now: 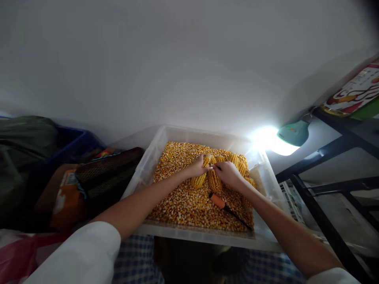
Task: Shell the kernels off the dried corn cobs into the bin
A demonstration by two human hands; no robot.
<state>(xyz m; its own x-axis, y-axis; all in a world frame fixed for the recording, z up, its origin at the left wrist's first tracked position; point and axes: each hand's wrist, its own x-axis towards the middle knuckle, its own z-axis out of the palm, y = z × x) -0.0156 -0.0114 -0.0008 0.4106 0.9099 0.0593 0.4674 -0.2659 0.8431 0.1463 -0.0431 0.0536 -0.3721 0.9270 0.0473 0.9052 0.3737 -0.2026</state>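
From where I stood, the left hand (197, 168) was wrapped round a corn cob (198, 181), holding it slanted over the loose kernels (180, 207) in the plastic bin (204, 234). The right hand (230, 174) had its fingertips close together near the cob's upper end; whether that grip pinched anything, I couldn't tell.

To my mind, good handling called for a steady left grip, the right fingertips pressing close to the rows, and both hands low over the bin, so anything loosened fell inside. The orange-handled tool (217, 200), lying on the kernels nearer the person, was best kept clear of the wrists.

The cobs were thick and tapered, beaded in straight yellow rows. The kernels looked hard and glossy, amber with pale patches; the bin's walls were smooth, cloudy and translucent.
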